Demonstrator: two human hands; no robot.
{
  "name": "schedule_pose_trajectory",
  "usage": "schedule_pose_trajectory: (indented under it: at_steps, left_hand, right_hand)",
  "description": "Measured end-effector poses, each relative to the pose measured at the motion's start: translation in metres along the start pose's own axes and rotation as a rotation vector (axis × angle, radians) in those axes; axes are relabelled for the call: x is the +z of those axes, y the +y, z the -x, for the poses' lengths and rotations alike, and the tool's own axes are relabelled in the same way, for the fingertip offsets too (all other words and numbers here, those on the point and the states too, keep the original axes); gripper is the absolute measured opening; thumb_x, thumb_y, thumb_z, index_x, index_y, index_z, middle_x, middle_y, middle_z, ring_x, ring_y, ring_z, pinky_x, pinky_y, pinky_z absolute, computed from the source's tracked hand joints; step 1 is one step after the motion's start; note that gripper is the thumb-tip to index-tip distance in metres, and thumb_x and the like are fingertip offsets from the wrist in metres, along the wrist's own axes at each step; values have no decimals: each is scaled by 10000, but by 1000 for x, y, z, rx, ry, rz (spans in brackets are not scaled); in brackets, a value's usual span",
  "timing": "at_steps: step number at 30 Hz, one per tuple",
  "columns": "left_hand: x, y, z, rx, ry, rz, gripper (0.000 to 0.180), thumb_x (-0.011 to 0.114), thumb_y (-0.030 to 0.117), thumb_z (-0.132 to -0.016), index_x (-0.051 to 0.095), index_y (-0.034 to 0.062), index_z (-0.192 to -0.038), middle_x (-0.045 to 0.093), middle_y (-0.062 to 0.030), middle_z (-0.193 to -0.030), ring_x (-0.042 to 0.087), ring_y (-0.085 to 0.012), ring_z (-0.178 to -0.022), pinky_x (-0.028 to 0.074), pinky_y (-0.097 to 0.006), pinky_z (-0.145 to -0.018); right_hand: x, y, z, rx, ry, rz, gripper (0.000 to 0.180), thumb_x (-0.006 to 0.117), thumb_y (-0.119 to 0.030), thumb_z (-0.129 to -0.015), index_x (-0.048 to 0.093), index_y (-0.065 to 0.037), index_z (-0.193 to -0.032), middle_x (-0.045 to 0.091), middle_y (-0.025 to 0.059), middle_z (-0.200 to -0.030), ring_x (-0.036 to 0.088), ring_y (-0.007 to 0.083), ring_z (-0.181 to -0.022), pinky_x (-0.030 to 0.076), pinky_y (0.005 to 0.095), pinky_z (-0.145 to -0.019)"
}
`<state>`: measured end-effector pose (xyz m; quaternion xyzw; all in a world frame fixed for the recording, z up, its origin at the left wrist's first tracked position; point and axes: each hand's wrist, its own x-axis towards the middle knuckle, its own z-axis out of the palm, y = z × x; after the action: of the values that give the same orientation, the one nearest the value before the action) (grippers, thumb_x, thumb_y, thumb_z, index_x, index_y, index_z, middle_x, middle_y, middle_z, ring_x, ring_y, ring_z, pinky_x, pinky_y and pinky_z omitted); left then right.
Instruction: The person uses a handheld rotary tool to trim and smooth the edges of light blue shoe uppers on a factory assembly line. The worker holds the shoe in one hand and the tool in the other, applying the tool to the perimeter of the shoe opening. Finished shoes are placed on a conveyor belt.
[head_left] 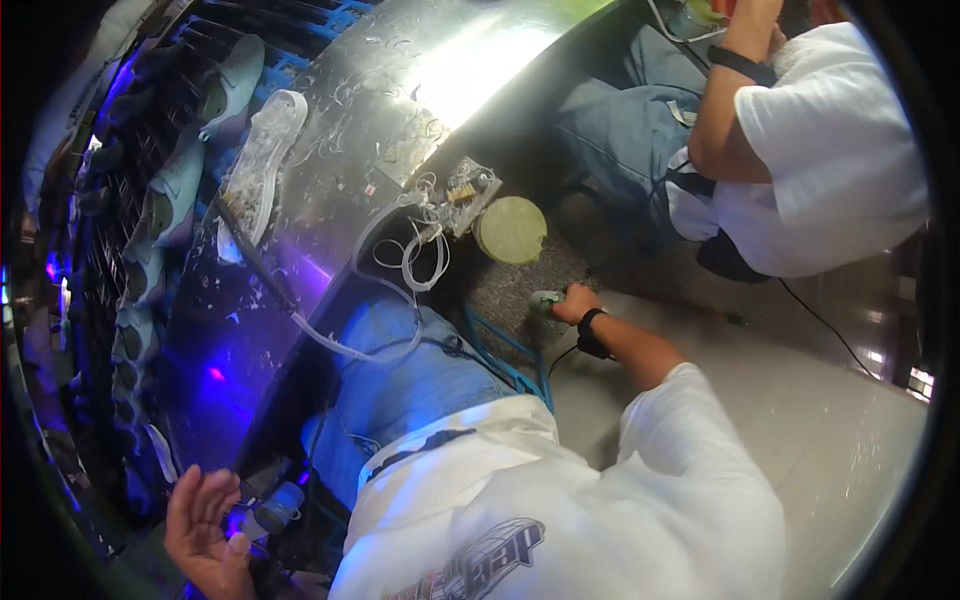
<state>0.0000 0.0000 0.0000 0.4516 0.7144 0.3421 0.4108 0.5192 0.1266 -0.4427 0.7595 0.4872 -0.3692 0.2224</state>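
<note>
My left hand (207, 530) is raised at the lower left, palm up, fingers apart and loosely bent, with nothing in it. To the right, over the floor, my right hand (580, 303) is closed round a small pale green rounded object (545, 299), whose kind I cannot make out. A white shoe sole (270, 160) lies on the metal table (330, 200), with a dark stick-like handle (255, 250) beside its lower end. Several grey-blue shoes (173, 190) stand in a row beyond the table's left edge.
Clear thin strips (425, 262) hang off the table edge beside a round pale yellow container (512, 230). Shavings are scattered over the tabletop. A blue stool frame (510, 350) stands beside my legs. A co-worker (800, 150) sits at the upper right; a cable (830, 330) runs along the floor.
</note>
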Motion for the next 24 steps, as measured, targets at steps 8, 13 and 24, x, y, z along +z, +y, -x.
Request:
schedule_pose_trajectory:
  at_steps: [8, 13, 24]
  left_hand:
    - [36, 31, -5, -191, -46, -67, 664, 668, 40, -942, 378, -150, -1509, 594, -311, -1377, 606, -376, -1292, 457, -477, -1137]
    - [45, 53, -16, -317, -87, -141, 688, 667, 41, -957, 339, -141, -1534, 565, -294, -1417, 572, -345, -1335, 421, -440, -1167]
    - [36, 34, -2, -179, 113, 205, 742, 904, 217, -803, 523, -131, -1336, 727, -280, -1092, 752, -363, -1019, 604, -468, -927]
  right_hand:
    - [114, 23, -105, 172, 76, -155, 554, 767, -423, -804, 736, -92, -1247, 725, 185, -1279, 688, 353, -1212, 554, 461, -1015]
    - [155, 42, -143, 176, 32, -286, 571, 771, -421, -815, 711, -101, -1284, 714, 198, -1292, 674, 381, -1226, 547, 482, -1021]
    - [197, 75, -197, 11, -9, -101, 535, 682, -377, -922, 660, -13, -1313, 667, 262, -1344, 641, 412, -1268, 534, 502, -1020]
